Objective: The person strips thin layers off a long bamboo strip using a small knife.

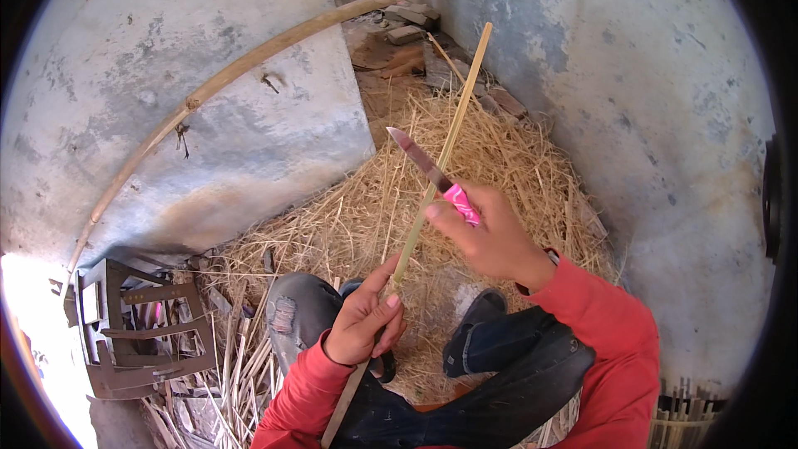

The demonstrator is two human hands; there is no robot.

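My left hand [366, 316] is closed around a long, narrow bamboo strip [413, 237]. The strip slants up and away to the right, and its lower end runs down past my left wrist. In my right hand [492, 233] is a small knife with a pink patterned handle [461, 204]. Its blade [418, 159] points up to the left and crosses in front of the strip; whether it touches the strip I cannot tell. My right thumb lies close to the handle, and the fingers behind it are partly hidden.
Pale shavings [515, 145] cover the floor ahead. A long curved pole [274, 51] arches along the left wall [208, 133]. At lower left stands a dark broken frame [158, 333] beside split strips [237, 366]. Bricks [407, 33] lie in the far corner. My bent legs [499, 366] are below my hands.
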